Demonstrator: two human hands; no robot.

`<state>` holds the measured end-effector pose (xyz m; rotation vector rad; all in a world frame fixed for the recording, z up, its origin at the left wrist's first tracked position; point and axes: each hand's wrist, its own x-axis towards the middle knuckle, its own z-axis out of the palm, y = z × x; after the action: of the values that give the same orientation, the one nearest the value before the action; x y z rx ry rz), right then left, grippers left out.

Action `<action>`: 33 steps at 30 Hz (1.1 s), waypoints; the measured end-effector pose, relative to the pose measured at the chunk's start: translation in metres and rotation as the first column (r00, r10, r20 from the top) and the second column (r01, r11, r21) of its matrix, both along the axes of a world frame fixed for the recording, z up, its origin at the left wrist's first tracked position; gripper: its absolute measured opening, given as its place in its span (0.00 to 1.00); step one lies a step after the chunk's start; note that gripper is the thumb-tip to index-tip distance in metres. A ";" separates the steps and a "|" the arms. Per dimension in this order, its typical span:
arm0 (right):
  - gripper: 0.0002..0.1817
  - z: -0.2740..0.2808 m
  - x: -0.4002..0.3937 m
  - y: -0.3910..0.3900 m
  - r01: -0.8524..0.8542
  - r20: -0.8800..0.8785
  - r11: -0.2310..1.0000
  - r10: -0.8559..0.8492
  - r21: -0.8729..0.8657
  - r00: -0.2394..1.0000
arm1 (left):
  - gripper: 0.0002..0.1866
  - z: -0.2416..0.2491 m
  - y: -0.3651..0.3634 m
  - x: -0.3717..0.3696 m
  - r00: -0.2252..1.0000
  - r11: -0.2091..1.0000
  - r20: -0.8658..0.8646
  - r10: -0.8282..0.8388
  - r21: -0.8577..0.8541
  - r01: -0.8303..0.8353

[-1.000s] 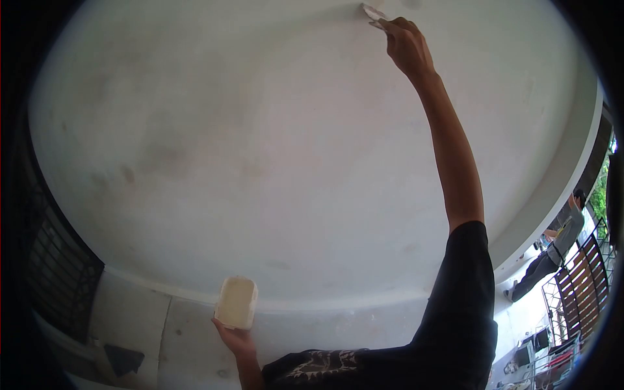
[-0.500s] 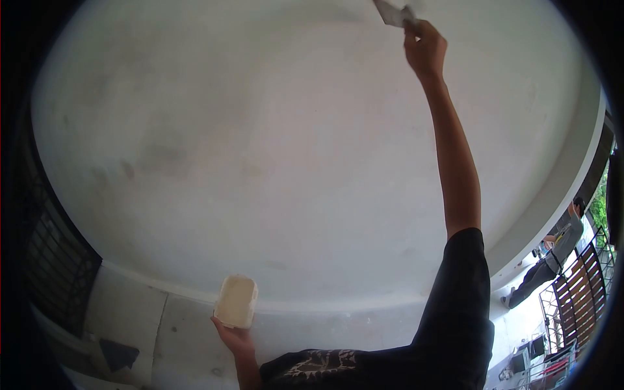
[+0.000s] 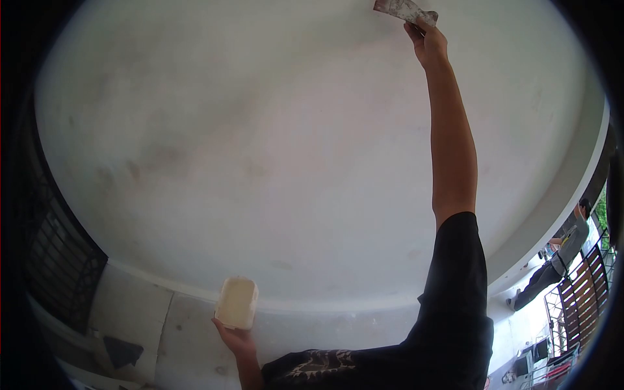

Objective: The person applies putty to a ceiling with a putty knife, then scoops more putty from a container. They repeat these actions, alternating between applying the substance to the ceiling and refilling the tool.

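High on the white wall [image 3: 312,149], my right hand [image 3: 429,42] grips a putty knife [image 3: 403,9] at the end of an outstretched arm. The flat, smudged blade points left, close to the wall, and the frame's top edge nearly cuts it off. Down at the lower left, my left hand [image 3: 235,337] is closed around the bottom end of a cream-coloured rectangular tub [image 3: 236,303]. A smooth, pale filling shows inside the tub.
Dark metal grilles [image 3: 55,273] stand at the left. A dark object [image 3: 122,352] lies on the floor below them. At the right, past the wall's end, are another person [image 3: 562,257] and a brown slatted gate [image 3: 585,286].
The putty knife has turned in my right hand, so more of its flat face shows. My right forearm leans slightly further left; my left hand and the tub stay nearly still.
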<state>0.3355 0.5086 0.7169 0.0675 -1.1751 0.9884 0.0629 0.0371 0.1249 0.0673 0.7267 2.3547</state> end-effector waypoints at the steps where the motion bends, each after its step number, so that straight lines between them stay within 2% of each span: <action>1: 0.13 -0.002 -0.001 0.001 0.000 -0.001 1.000 0.000 0.000 1.000 | 0.36 -0.001 0.000 -0.001 1.000 1.000 -0.010 -0.004 -0.007 0.004; 3: 0.14 -0.010 -0.005 0.001 0.167 0.023 0.986 -0.167 -0.001 0.986 | 0.36 -0.001 -0.001 -0.001 1.000 1.000 -0.022 -0.010 -0.020 0.009; 4: 0.14 -0.013 -0.007 -0.002 0.168 0.022 0.986 -0.167 -0.003 0.986 | 0.35 0.002 -0.001 0.000 1.000 1.000 -0.011 -0.008 -0.014 0.007; 6: 0.15 -0.014 -0.008 -0.010 0.340 0.062 0.941 -0.339 0.009 0.939 | 0.33 0.005 0.001 0.002 1.000 1.000 -0.001 -0.006 -0.007 0.006; 7: 0.15 -0.017 -0.010 -0.014 0.339 0.061 0.941 -0.339 0.007 0.939 | 0.34 0.005 0.000 0.001 1.000 1.000 -0.005 0.000 -0.023 -0.001; 9: 0.16 -0.019 -0.010 -0.022 0.462 0.125 0.887 -0.459 0.008 0.879 | 0.34 0.004 0.000 0.001 1.000 0.999 -0.008 0.006 -0.042 -0.006; 12: 0.16 -0.019 -0.017 -0.028 0.517 0.127 0.855 -0.509 -0.036 0.851 | 0.34 0.000 -0.001 -0.003 1.000 1.000 -0.013 -0.014 -0.012 0.014; 18: 0.15 -0.023 -0.020 -0.023 0.542 0.129 0.835 -0.529 -0.100 0.839 | 0.33 -0.005 0.000 -0.006 1.000 1.000 0.000 -0.021 0.015 0.021; 22: 0.15 -0.024 -0.011 -0.019 0.523 0.134 0.849 -0.510 -0.081 0.849 | 0.33 -0.002 -0.001 -0.003 1.000 1.000 -0.021 -0.020 -0.014 0.019; 25: 0.15 -0.025 -0.003 -0.023 0.451 0.080 0.892 -0.447 -0.043 0.891 | 0.33 0.002 -0.001 -0.002 1.000 1.000 -0.012 -0.017 -0.024 0.017; 27: 0.14 -0.018 0.002 -0.030 0.315 0.006 0.949 -0.315 0.016 0.949 | 0.33 0.001 0.001 -0.001 1.000 1.000 -0.014 -0.014 -0.010 0.014; 31: 0.12 0.001 0.014 -0.056 0.347 0.015 0.930 -0.351 0.122 0.936 | 0.35 -0.003 0.004 -0.003 1.000 1.000 -0.023 0.003 -0.030 -0.004; 32: 0.10 0.004 0.009 -0.068 0.626 -0.014 0.721 -0.652 0.297 0.758 | 0.35 -0.003 0.004 -0.003 1.000 1.000 -0.027 -0.005 -0.025 0.004; 33: 0.09 0.007 0.001 -0.088 0.802 -0.103 0.403 -0.865 0.441 0.491 | 0.35 -0.002 0.003 -0.005 1.000 1.000 -0.028 -0.006 -0.022 0.005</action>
<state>0.3365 0.4204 0.7240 -0.2422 -1.3168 -0.2201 0.0579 0.0400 0.1226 0.0923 0.7652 2.3444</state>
